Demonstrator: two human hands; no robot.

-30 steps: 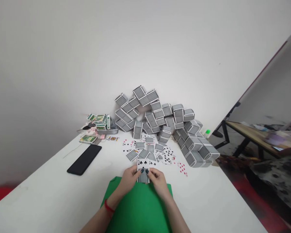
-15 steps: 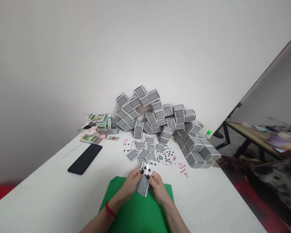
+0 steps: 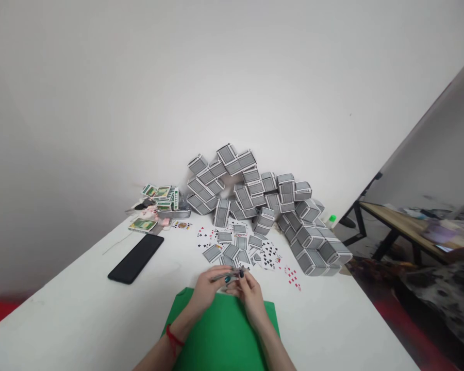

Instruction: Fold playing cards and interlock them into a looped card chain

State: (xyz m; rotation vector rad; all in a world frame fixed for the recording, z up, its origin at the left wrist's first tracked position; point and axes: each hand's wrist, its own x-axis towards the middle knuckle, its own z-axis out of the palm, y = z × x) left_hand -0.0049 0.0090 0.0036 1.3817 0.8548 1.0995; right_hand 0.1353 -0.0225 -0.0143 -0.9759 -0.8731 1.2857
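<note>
The white bench [image 3: 69, 309] spans the lower frame. From centre to right, folded card blocks [image 3: 311, 237] stand close-packed, presumably so each braces its neighbours. Loose playing cards [image 3: 231, 251] lie at centre, seemingly for easy reach. Lower centre, the left hand [image 3: 204, 289] and right hand [image 3: 251, 294] angle inward, thumbs uppermost; each grip pinches the held cards [image 3: 235, 271] between them, apparently to steady both ends.
</note>
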